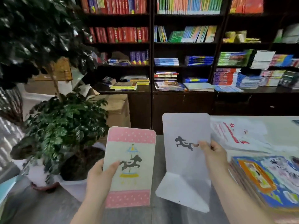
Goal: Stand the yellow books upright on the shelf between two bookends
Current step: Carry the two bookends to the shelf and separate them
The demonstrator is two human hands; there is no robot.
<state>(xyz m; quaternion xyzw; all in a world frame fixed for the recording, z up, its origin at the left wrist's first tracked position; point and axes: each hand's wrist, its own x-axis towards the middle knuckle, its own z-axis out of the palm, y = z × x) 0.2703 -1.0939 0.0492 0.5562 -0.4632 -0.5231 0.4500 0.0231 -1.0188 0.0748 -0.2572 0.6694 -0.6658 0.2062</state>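
My left hand (100, 177) grips a bookend (131, 165) with pink dotted bands and a carousel-horse cutout, its printed face toward me. My right hand (213, 152) holds a second bookend (186, 143) by its right edge; I see its plain white back, the horse cutout and the folded foot at the bottom. Both are held upright in the air in front of me, side by side, a small gap between them. Yellow books (239, 37) lie and lean in disorder on a dark shelf at the upper right, far from both hands.
A dark bookcase (151, 62) full of coloured books fills the far wall. Large potted plants (64, 130) stand at the left by cardboard boxes (116, 109). A table (275, 126) at the right carries papers and a stack of colourful books (267, 181).
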